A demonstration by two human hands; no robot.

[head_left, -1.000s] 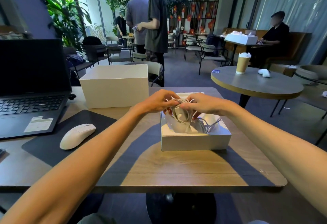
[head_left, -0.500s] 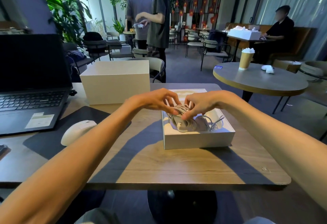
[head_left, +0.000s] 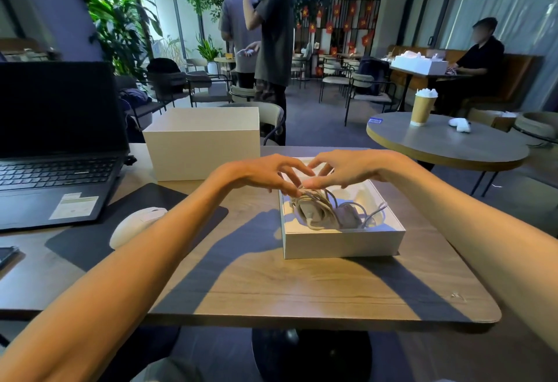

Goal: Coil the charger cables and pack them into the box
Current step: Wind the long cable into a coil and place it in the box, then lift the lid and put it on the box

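Observation:
A shallow white open box (head_left: pixel 341 242) sits on the wooden table, right of centre. Inside it lies a coiled white charger cable (head_left: pixel 315 209), with a greyer bundle and a loose cable end (head_left: pixel 350 217) beside it on the right. My left hand (head_left: pixel 259 170) and my right hand (head_left: pixel 347 167) hover over the box's far-left corner with fingers spread. My left fingertips and my right thumb touch the top of the coil, which rests in the box. Neither hand is wrapped around it.
A taller closed white box (head_left: pixel 202 143) stands behind my left hand. An open laptop (head_left: pixel 57 146) is at the far left, with a white mouse (head_left: pixel 136 224) on a dark mat (head_left: pixel 90 245). A round table (head_left: pixel 447 146) with a paper cup (head_left: pixel 422 108) stands to the right. People are behind.
The coil was held up between both hands; it has been lowered into the box. My fingers have since opened and spread above it.

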